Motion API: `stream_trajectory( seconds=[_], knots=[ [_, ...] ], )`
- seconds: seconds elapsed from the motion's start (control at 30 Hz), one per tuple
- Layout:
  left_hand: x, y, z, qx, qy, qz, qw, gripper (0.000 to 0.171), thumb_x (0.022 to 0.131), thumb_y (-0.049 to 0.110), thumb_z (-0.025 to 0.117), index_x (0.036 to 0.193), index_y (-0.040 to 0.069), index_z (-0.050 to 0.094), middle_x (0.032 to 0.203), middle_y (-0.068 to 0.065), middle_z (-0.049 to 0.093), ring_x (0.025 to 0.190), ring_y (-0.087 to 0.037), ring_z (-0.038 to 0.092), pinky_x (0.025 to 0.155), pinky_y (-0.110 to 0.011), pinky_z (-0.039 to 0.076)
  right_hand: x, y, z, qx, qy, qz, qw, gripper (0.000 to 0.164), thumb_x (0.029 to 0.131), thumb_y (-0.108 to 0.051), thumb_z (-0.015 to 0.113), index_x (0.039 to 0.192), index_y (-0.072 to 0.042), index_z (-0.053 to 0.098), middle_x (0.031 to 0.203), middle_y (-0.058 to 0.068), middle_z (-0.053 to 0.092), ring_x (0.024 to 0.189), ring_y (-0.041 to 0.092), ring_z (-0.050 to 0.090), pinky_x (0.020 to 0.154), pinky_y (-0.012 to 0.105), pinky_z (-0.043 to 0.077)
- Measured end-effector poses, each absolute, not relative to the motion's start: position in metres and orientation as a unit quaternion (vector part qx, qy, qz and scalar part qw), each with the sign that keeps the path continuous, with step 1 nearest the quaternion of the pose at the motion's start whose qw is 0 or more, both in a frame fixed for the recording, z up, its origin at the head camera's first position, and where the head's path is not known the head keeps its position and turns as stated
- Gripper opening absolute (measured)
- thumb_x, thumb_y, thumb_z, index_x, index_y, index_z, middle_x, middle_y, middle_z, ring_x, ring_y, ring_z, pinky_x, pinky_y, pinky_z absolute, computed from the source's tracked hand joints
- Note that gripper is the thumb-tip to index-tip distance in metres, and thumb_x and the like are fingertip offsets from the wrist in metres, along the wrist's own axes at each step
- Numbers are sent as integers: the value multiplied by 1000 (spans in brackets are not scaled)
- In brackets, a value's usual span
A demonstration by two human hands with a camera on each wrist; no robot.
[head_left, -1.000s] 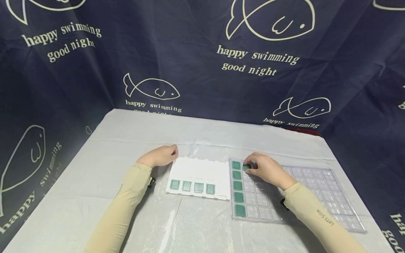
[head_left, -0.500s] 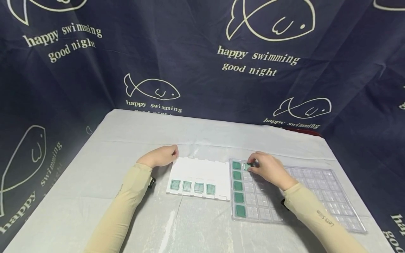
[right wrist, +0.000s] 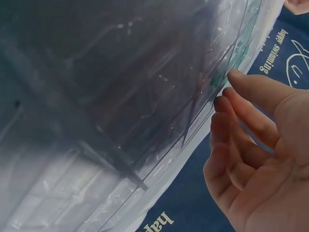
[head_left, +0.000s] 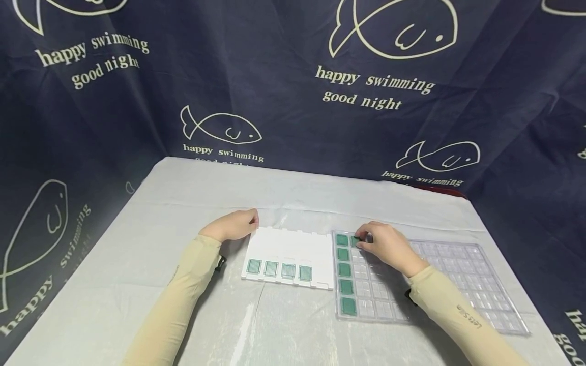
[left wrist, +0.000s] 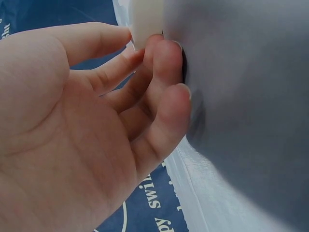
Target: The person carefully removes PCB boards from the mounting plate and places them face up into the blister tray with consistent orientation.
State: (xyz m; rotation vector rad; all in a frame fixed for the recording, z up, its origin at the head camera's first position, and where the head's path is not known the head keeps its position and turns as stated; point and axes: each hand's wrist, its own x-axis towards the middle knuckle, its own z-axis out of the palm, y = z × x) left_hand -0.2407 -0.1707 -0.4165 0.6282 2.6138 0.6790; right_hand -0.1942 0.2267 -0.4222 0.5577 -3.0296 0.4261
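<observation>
My left hand [head_left: 233,224] pinches the far left corner of a white slotted board [head_left: 293,245]; the left wrist view shows thumb and fingertips against its pale edge [left wrist: 147,21]. Several small green circuit boards [head_left: 305,273] with fine grids sit along the board's near edge. Beside it on the right lies a clear compartment tray [head_left: 458,254]. Its leftmost column holds several more green squares [head_left: 345,287]. At the top of the second column, my right hand [head_left: 388,246] has thumb and fingertips on a small green circuit board [head_left: 354,241], partly hidden by the fingers.
The white-covered table [head_left: 206,315] extends around the board and tray. A dark blue curtain [head_left: 284,86] with printed fish and lettering stands behind and at both sides. Something red [head_left: 441,191] shows at the table's back right edge.
Half a second ago the green circuit board in my right hand was tilted, its grid showing; now it appears flatter and slightly further left. My left hand has stayed on the white board's corner.
</observation>
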Motion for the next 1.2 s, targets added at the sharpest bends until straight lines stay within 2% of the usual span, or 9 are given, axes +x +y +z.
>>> stream_trajectory(
  seconds=[0.37, 0.77, 0.93, 1.2],
  knots=[
    [-241, -170, -413, 221, 928, 238, 181, 16, 103, 15, 46, 103, 6, 59, 99, -10, 66, 84, -19, 57, 79, -34, 49, -193, 225, -420, 170, -976, 134, 12, 13, 86, -14, 79, 98, -18, 75, 97, -2, 74, 85, 17, 66, 74, 44, 54],
    [-241, -168, -414, 216, 930, 232, 184, 16, 104, 16, 47, 104, 6, 59, 96, -8, 65, 81, -18, 56, 75, -32, 48, -183, 216, -413, 157, -979, 130, 16, 13, 87, -16, 77, 99, -17, 74, 98, -1, 75, 75, 11, 61, 67, 36, 52],
    [-240, -168, -415, 215, 930, 235, 185, 15, 104, 17, 48, 103, 6, 59, 95, -8, 65, 80, -18, 56, 73, -31, 47, -174, 204, -406, 172, -976, 127, 36, 13, 87, -16, 77, 99, -17, 74, 99, -2, 74, 73, 9, 59, 66, 34, 52],
    [-240, -168, -414, 214, 932, 230, 182, 15, 104, 17, 49, 103, 7, 59, 94, -8, 65, 79, -18, 55, 71, -30, 47, -153, 176, -396, 227, -963, 115, 91, 17, 83, -13, 81, 99, -14, 75, 98, -2, 75, 79, 15, 70, 66, 33, 56]
  ],
)
